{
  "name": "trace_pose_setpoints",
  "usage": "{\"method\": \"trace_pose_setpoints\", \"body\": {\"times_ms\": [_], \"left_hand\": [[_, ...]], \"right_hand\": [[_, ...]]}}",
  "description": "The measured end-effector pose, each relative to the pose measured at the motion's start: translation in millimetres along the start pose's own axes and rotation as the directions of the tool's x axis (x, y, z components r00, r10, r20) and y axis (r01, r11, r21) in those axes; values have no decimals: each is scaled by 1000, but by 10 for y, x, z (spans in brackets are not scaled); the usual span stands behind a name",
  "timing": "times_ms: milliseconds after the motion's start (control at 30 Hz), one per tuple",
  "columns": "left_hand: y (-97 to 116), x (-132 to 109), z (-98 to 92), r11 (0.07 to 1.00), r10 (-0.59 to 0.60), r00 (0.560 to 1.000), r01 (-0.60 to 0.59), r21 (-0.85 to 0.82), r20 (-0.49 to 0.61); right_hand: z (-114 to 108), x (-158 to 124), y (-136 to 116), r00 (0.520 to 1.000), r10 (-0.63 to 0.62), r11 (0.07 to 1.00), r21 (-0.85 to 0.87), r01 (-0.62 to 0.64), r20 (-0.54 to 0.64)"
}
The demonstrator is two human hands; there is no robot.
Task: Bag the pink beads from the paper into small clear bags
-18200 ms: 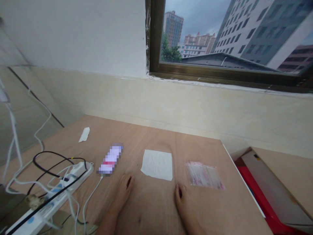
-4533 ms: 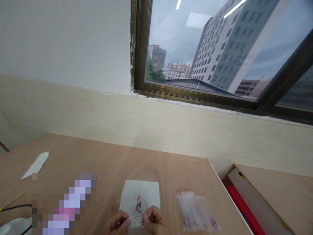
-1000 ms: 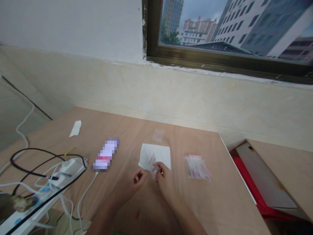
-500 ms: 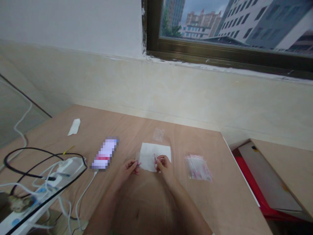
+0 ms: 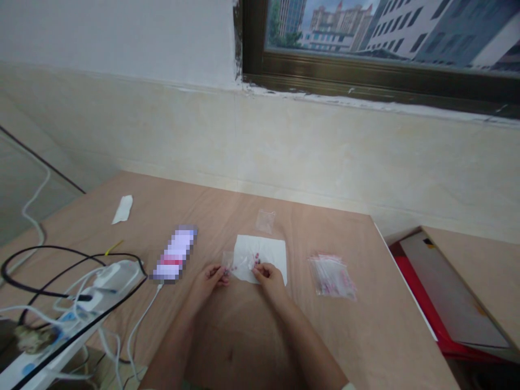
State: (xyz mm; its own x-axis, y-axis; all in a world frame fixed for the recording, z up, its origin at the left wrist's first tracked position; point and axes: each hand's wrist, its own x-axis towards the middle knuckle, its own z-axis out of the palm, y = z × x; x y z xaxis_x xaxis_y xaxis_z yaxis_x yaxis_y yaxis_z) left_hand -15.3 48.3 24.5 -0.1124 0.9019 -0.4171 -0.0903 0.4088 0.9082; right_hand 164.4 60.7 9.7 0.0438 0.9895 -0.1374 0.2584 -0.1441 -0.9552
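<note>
My left hand (image 5: 209, 282) pinches the edge of a small clear plastic bag (image 5: 228, 260) at the lower left corner of a white paper tissue (image 5: 264, 250). My right hand (image 5: 270, 279) rests at the tissue's lower edge, its fingers on the bag's other side near several small pink tablets (image 5: 255, 260). The bag seems stretched between both hands. Whether the tablets lie inside it or on the tissue is too blurred to tell. A second clear bag (image 5: 265, 221) lies beyond the tissue, and a stack of small zip bags (image 5: 332, 277) lies to its right.
The hands work on a plywood table (image 5: 260, 200). To the left are a pixelated phone (image 5: 175, 253), a white paper strip (image 5: 123, 209), and a power strip (image 5: 111, 281) tangled with black and white cables. The table's right edge drops towards a red-edged box (image 5: 422, 292).
My left hand has moved up to the tissue's corner and now holds the bag's edge. My right hand has shifted slightly left, and the view has tilted a little lower.
</note>
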Motion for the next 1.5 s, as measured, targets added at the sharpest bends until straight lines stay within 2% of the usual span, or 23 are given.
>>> {"method": "trace_pose_setpoints", "body": {"times_ms": [267, 433, 833, 1333, 1500], "left_hand": [[42, -2, -30, 1000, -20, 1000, 20, -4, 14], [97, 0, -17, 997, 8, 1000, -7, 80, -7], [214, 44, 93, 994, 69, 998, -69, 88, 1], [414, 4, 224, 980, 115, 993, -119, 162, 33], [444, 17, 249, 979, 104, 994, -105, 177, 19]], "right_hand": [[-19, 5, -56, 999, 39, 999, -22, -39, 14], [-34, 4, -51, 999, 29, 998, -56, -28, 31], [-10, 18, -48, 999, 16, 981, -191, -22, -32], [-15, 18, -49, 1000, 2, 975, -222, -7, -27], [-2, 36, -20, 998, 46, 975, -217, -53, -36]]}}
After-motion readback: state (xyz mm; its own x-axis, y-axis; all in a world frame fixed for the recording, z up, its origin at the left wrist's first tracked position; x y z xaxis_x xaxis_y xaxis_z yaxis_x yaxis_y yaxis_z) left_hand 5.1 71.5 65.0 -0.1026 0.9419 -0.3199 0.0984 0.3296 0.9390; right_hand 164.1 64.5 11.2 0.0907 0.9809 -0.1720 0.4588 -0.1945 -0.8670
